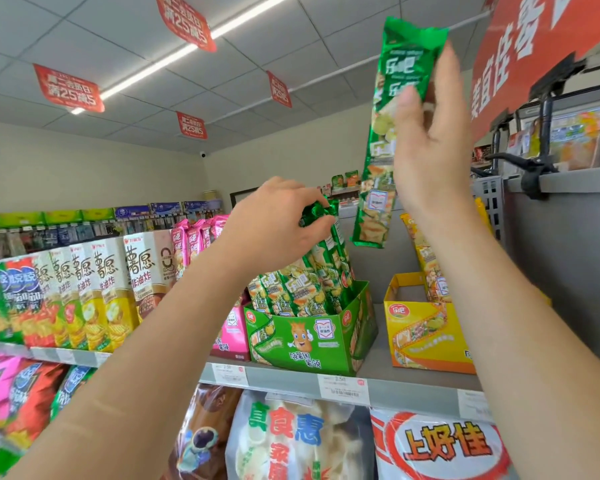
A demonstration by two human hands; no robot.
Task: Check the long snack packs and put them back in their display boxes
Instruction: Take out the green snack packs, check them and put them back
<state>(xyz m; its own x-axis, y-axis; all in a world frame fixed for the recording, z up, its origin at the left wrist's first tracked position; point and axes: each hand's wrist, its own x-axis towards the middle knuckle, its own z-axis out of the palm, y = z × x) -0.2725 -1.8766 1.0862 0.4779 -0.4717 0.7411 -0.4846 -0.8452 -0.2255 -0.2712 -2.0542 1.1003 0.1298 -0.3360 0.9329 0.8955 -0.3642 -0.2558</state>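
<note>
**A:** Start at the grip. What has the right hand [426, 143] got?

**B:** Its fingers are curled round a long green pack [378, 174], clamped on the upper half. The pack is raised high, its long axis near upright, with the lower end leaning a little to the left.

**A:** And the other grip?

**B:** The left hand [274, 223] pinches the crimped tops of the standing green packs [305, 289] in the green display box [312, 337]. It seems to be holding them to one side.

**A:** So which way does the raised pack have to go?

**B:** Down and left, I'd judge. Its lower end hangs above the box and to the right, over the gap between that box and the yellow box [426, 337]. The left hand is nearer the box, and the right hand carries the pack.

**A:** Any writing?

**B:** The pack reads 乐吧, and the same mark is on the yellow box, where one yellow pack [430, 268] stands. Left of the green box is a pink box [232, 327]. A price tag [343, 388] on the shelf [284, 379] reads 3.50. The cartons [142, 268] further left say 薯愿 and 非油炸. A bag [447, 445] below says 上好佳, and the red hanging signs [68, 88] say 满25减5.
</note>
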